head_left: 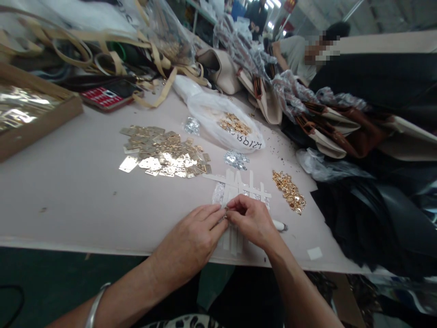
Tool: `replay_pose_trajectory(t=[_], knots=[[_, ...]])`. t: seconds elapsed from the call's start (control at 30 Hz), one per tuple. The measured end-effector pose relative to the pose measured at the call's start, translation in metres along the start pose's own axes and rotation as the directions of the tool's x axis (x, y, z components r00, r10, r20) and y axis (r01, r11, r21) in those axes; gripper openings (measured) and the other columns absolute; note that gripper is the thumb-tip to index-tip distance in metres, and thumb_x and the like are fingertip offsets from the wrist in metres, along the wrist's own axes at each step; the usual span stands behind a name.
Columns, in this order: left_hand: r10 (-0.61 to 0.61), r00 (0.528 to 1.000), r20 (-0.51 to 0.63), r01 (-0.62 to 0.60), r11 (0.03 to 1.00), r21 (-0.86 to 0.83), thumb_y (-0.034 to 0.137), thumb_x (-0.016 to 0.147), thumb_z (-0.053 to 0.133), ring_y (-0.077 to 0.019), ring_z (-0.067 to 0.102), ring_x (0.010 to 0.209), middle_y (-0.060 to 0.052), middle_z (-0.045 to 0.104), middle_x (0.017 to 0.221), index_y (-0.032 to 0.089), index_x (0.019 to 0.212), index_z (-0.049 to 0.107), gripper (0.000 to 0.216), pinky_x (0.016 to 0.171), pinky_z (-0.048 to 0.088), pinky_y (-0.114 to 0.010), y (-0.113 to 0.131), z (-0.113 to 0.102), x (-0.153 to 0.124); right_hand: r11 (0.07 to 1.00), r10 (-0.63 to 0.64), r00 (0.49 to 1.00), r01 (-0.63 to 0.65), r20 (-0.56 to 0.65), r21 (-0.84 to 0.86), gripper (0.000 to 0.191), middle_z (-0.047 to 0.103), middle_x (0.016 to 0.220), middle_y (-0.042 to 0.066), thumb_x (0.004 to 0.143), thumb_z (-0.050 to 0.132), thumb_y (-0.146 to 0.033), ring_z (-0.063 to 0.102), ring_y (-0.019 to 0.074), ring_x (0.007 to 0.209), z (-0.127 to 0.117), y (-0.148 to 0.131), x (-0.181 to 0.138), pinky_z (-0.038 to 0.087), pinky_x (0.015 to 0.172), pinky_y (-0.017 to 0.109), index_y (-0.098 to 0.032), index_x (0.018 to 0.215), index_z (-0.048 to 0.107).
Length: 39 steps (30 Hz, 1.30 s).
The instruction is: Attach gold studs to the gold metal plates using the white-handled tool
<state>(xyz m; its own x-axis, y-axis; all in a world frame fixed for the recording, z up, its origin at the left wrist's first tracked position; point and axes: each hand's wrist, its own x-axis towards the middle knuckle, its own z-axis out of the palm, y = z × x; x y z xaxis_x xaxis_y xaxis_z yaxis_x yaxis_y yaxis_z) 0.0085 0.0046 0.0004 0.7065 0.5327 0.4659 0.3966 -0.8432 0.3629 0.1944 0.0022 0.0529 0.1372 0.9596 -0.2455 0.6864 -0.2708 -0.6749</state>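
My left hand (pixel 194 234) and right hand (pixel 252 221) pinch a tiny metallic piece (pixel 226 209) over flat white strips (pixel 230 183); twelve o'clock: filmy plastic bag (pixel 205 104), black handwriting (pixel 251 144).

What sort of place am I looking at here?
Probably a workshop making bags or similar goods. Gold-coloured metal plates and small gold-coloured fittings lie heaped on the worktable, and brown-and-cream bag-like pieces with plastic-wrapped straps sit along its far right side.

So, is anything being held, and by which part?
Seemingly a small piece, pinched where the left hand and right hand meet; its identity and gripped part cannot be told.
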Motion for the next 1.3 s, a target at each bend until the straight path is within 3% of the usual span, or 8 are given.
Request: replay_pose_trajectory(t=[0.43,0.57,0.73,0.9,1.3], knots=[[0.0,1.0,-0.001,0.0,1.0,-0.014,0.014,0.098,0.049,-0.026,0.059,0.118,-0.011,0.068,0.12,0.011,0.121,0.065,0.028,0.107,0.05,-0.045,0.001,-0.002,0.0,0.989,-0.106,0.994,0.107,0.013,-0.106,0.015,0.076,0.08,-0.001,0.08,0.062,-0.017,0.07,0.015,0.075,-0.004,0.003,-0.004,0.05,0.072,0.028,-0.022,0.089,0.072],[-0.013,0.999,0.029,0.013,1.0,-0.015,0.014,0.098,0.049,-0.026,0.059,0.119,-0.011,0.067,0.121,0.012,0.121,0.065,0.028,0.108,0.049,-0.045,0.002,-0.004,0.001,0.987,-0.153,0.988,0.154,0.02,-0.044,0.013,0.075,0.08,-0.001,0.082,0.062,-0.017,0.068,0.0139,0.074,-0.007,0.006,-0.006,0.051,0.071,0.027,-0.021,0.09,0.071],[-0.02,0.998,0.053,0.02,1.0,-0.018,0.014,0.098,0.05,-0.0268,0.058,0.12,-0.011,0.066,0.122,0.012,0.122,0.064,0.029,0.11,0.047,-0.045,0.002,-0.005,0.002,0.979,-0.203,0.975,0.206,0.094,-0.012,0.015,0.077,0.083,-0.001,0.083,0.062,-0.015,0.069,0.0132,0.076,-0.013,0.004,-0.004,0.052,0.072,0.026,-0.021,0.093,0.072],[-0.019,0.998,0.067,0.021,0.999,-0.029,0.015,0.098,0.05,-0.026,0.058,0.121,-0.011,0.066,0.122,0.013,0.122,0.064,0.028,0.111,0.047,-0.044,0.003,-0.005,0.003,0.963,-0.24,0.959,0.255,0.151,-0.09,0.022,0.077,0.083,0.0,0.083,0.062,-0.011,0.07,0.0134,0.076,-0.016,-0.004,0.003,0.052,0.073,0.026,-0.021,0.097,0.074],[0.001,0.999,0.046,0.0,1.0,-0.022,0.014,0.098,0.049,-0.0268,0.058,0.122,-0.013,0.067,0.121,0.011,0.124,0.062,0.029,0.11,0.048,-0.046,0.001,-0.005,0.002,0.784,-0.362,0.834,0.514,0.417,-0.348,0.038,0.079,0.087,0.001,0.077,0.055,0.0,0.07,0.0161,0.079,-0.024,-0.026,0.02,0.049,0.073,0.026,-0.024,0.1,0.075]])
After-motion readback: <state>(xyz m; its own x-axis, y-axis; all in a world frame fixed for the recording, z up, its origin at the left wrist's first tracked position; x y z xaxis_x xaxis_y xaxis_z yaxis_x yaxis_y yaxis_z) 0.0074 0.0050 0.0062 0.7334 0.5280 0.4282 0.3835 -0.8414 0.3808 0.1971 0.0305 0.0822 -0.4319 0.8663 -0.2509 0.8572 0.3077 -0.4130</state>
